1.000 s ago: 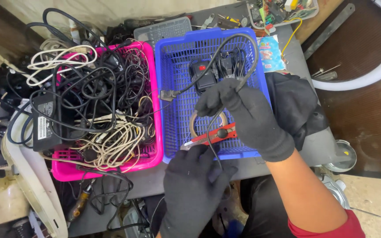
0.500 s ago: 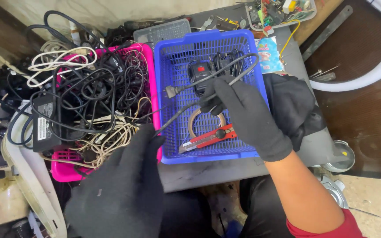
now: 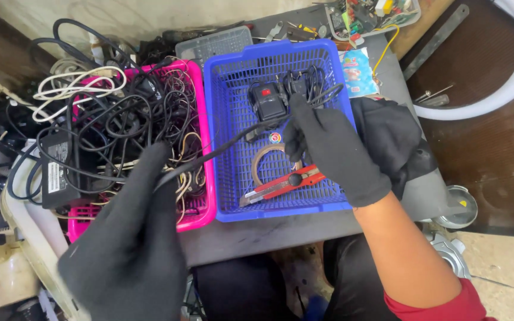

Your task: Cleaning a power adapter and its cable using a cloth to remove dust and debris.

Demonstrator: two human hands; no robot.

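Both my hands wear black gloves. My left hand (image 3: 135, 238) is raised over the front of the pink basket (image 3: 200, 217) and pinches a black cable (image 3: 221, 148). The cable runs right across the blue basket (image 3: 233, 196) to my right hand (image 3: 328, 145), which grips its other part over the basket's middle. Behind that hand, inside the blue basket, lies a black power adapter with a red button (image 3: 267, 101). A roll of tape (image 3: 266, 160) and a red utility knife (image 3: 284, 184) lie on the basket floor.
The pink basket holds a tangle of black and white cables (image 3: 102, 125) and a black power brick (image 3: 58, 175). A spare black glove (image 3: 397, 139) lies right of the blue basket. Circuit boards and small tools (image 3: 370, 12) sit at the back. A white curved tube (image 3: 507, 77) is at far right.
My left hand left the front of the blue basket, swung left over the pink basket and took the cable. My right hand stayed over the blue basket, and the cable now stretches between both hands.
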